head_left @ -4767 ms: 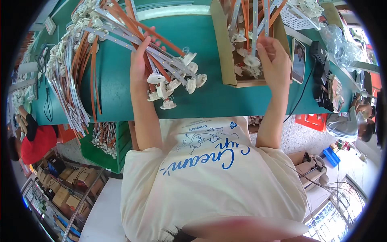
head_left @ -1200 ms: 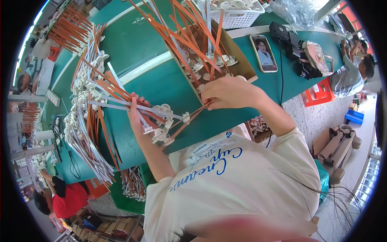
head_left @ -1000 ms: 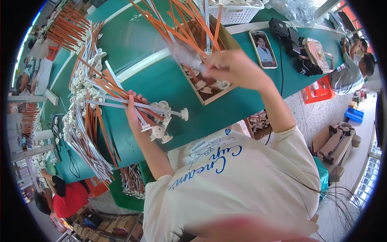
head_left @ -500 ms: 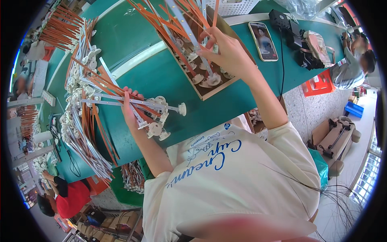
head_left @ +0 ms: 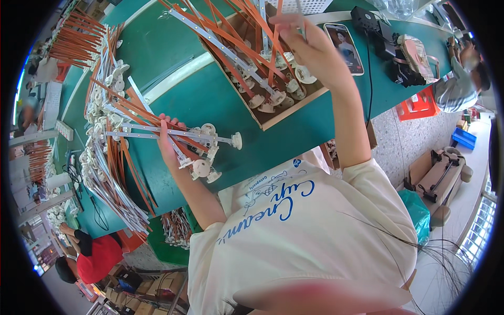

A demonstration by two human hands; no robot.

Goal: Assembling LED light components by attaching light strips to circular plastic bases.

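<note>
My left hand [head_left: 168, 140] is closed round a bunch of LED strips [head_left: 184, 140], orange on one face and white with small dots on the other. Their white round end pieces [head_left: 201, 168] stick out to its right. Over the far right corner of an open cardboard box [head_left: 275, 120], my right hand [head_left: 314, 48] pinches a pale strip [head_left: 301, 23], blurred by motion. A white disc [head_left: 305, 74] shows just under that hand; whether it belongs to this strip is hard to see. More strips [head_left: 231, 55] with white ends lean in the box.
Heaps of similar strips [head_left: 113, 181] cover the green table [head_left: 173, 97] at the left. Right of the box lie a phone [head_left: 345, 50], a black device with a cable [head_left: 362, 20] and a small bag [head_left: 417, 55]. A person in red [head_left: 100, 257] works at lower left.
My right hand has moved right and away from me, leaving the dotted strip it touched, which leans left in the box. The left hand keeps its bunch in place.
</note>
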